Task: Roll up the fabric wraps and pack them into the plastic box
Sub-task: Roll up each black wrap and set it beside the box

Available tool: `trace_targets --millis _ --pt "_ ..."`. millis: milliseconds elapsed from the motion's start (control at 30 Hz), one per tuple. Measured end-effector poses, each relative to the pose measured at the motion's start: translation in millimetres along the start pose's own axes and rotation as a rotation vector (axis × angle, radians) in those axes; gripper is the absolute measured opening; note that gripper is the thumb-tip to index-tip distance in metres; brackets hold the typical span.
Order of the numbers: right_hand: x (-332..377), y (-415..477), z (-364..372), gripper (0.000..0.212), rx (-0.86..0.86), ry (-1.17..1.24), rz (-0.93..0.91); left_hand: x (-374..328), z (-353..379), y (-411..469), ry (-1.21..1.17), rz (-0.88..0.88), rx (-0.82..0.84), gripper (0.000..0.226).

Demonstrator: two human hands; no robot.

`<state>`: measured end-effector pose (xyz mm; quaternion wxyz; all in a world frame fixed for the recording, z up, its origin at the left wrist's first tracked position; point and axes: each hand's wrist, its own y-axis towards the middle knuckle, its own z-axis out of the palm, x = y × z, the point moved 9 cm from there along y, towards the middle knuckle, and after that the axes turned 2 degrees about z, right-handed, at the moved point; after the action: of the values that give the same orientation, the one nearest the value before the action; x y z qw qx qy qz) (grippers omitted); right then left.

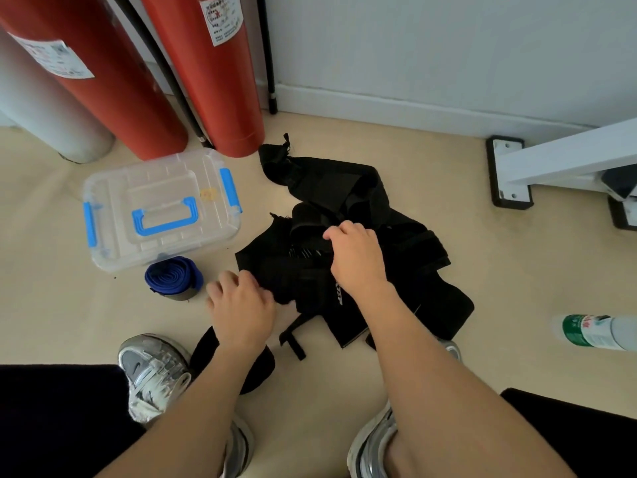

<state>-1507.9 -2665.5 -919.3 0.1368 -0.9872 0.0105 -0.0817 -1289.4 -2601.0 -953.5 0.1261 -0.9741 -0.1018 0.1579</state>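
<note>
While the person crouches over the floor [327, 391], the right hand [355, 260] sits on top of a loose heap of black wraps [362, 201], its fingers [339, 232] curled down and closed on a fold near the middle of the heap. The left hand [241, 307] lies at the heap's near left edge, seen from the back with the fingers bent under. Its thumb side touches the black cloth, but I cannot tell whether it grips anything, since the fingertips are hidden beneath the hand. The heap is tangled and so dark that separate wraps are hard to pick out, and the white lettering beside the right wrist cannot be read. Another black piece [256, 372] is mostly covered by the left forearm. A blue roll [174, 277] rests on the floor just in front of the plastic box [162, 208], which stands left of the heap with its lid on and blue latches at the sides. Behind it stand two red cylinders [220, 98]. A bottle [593, 332] is cut off at the right edge.
</note>
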Motion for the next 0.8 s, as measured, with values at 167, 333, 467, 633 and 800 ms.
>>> trace_targets --millis 167,333,467,633,800 --pt "-19 8 26 0.079 0.188 -0.163 0.134 44 21 -22 0.204 -0.191 0.321 0.038" --pt "-39 19 40 0.082 0.333 -0.037 0.207 57 35 -24 0.069 -0.174 0.357 0.052" --pt "-44 26 23 0.040 0.135 0.052 0.279 68 35 -14 -0.083 -0.251 0.351 0.032" --pt "-20 22 -13 0.038 -0.022 0.202 0.265 66 23 -8 -0.236 -0.275 0.370 0.015" --pt "6 11 -64 0.055 0.141 0.830 0.247 36 -23 -12 -0.670 -0.266 0.234 0.022"
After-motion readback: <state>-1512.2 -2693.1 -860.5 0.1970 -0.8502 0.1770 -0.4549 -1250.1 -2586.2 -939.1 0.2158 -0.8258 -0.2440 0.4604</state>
